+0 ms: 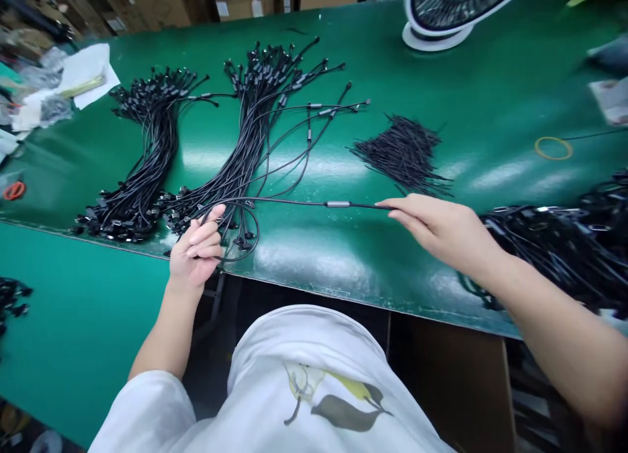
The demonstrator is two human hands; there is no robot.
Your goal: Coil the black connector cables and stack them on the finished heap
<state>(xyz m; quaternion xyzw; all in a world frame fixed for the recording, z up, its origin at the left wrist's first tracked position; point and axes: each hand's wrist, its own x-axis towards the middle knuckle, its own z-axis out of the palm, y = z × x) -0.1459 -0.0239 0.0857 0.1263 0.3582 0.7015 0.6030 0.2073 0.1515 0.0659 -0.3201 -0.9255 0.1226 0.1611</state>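
My left hand (199,247) is curled on one black cable (294,202), and my right hand (432,224) pinches it between thumb and fingers. The cable runs nearly straight between them above the table (304,263), with one grey sleeve (338,204) on it, nearer my right hand. Beyond my left hand lie two bundles of cables (250,126), too crowded to count singly. Near my right hand are one pile of thin black strips (405,152) and one heap of cables (554,250); farther off, one yellow ring (553,158) and one fan (456,5).
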